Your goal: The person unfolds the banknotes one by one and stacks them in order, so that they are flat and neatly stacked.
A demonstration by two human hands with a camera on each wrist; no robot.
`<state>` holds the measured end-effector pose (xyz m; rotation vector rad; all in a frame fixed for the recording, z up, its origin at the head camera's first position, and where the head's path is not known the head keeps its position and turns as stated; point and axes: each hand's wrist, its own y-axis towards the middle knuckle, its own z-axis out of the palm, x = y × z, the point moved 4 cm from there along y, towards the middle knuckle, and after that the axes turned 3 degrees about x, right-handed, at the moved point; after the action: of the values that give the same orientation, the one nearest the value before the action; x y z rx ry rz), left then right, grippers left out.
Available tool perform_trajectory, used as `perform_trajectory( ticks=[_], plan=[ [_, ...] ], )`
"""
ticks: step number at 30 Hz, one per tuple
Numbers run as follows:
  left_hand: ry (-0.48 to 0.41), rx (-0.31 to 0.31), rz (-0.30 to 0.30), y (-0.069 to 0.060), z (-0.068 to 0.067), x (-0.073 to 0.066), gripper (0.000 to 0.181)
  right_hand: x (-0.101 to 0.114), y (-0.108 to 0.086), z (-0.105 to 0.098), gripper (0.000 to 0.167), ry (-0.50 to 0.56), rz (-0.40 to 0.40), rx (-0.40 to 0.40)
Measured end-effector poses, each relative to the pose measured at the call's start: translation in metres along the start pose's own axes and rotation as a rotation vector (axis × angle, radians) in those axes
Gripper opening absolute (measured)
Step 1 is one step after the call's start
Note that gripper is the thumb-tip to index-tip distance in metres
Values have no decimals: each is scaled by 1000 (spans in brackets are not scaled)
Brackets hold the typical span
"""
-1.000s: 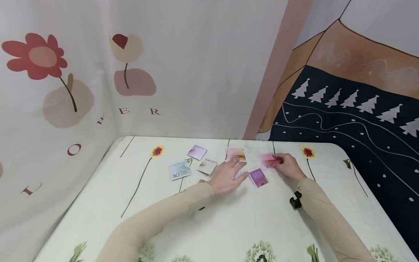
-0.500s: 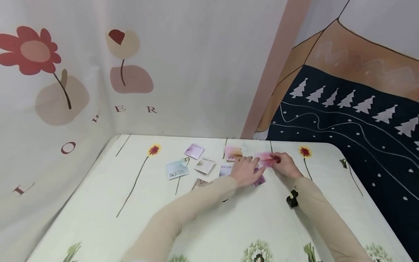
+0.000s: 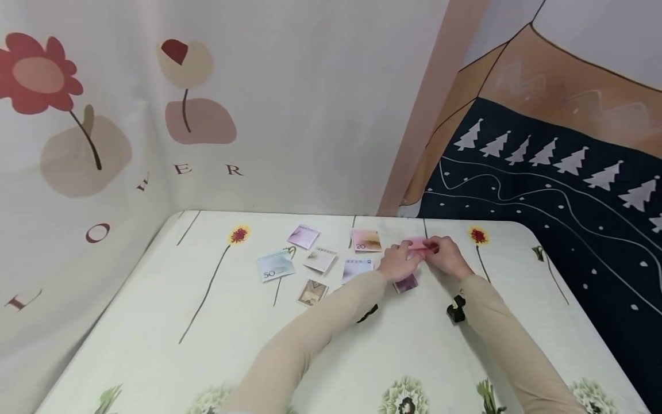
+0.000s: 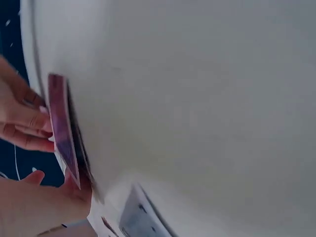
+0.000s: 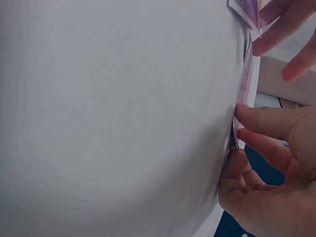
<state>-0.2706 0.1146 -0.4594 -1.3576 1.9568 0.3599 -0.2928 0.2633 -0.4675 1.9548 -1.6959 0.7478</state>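
Observation:
A pink banknote (image 3: 416, 244) lies near the far edge of the table, between my two hands. My right hand (image 3: 449, 257) pinches its right end between thumb and fingers, as the right wrist view shows. My left hand (image 3: 399, 263) reaches over to its left end; the fingers (image 5: 276, 37) are fairly straight and touch the paper. Just below the left hand lies a purple banknote (image 3: 405, 283), partly covered by it. Left of that hand lie a pale blue-violet banknote (image 3: 357, 269) and an orange 20 note (image 3: 366, 241).
Farther left are a blue-green 50 note (image 3: 276, 265), a pale greenish note (image 3: 320, 260), a light purple note (image 3: 303, 236) and a brown note (image 3: 312, 292). The flower-print tablecloth (image 3: 170, 345) meets a pale curtain (image 3: 310, 115) behind. A dark tree-print cloth (image 3: 558, 195) hangs at right.
My left hand has moved right, from beside the orange 20 note over to the pink banknote, uncovering the brown and blue-violet notes. The right hand stays at the pink banknote.

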Motion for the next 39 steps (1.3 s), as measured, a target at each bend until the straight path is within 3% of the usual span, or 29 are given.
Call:
perform_trajectory(
  ticks=[5,9,14,18,25,29,34,39],
  plan=[
    [-333,-28,-74,4,-1,1,52,0,-2,1,33,5,20,10],
    [-585,-99,-96,9,2,6,43,-1,-5,2,33,-3,47,0],
    [-781,-164,-101,13,3,13,36,0,-4,3,32,4,12,-48],
    [-861,-229,-96,14,0,16,37,2,-1,3,31,31,3,-76],
    [-954,-334,-174,11,-1,20,36,6,-3,6,26,51,-12,-78],
    [-983,-373,-180,11,-1,23,37,12,-8,4,25,86,19,-69],
    [-1005,-363,-159,9,-4,21,38,21,-13,-1,24,152,62,-72],
    [-1008,-311,-122,4,-5,16,39,30,-18,-3,24,208,62,-85]
  ],
)
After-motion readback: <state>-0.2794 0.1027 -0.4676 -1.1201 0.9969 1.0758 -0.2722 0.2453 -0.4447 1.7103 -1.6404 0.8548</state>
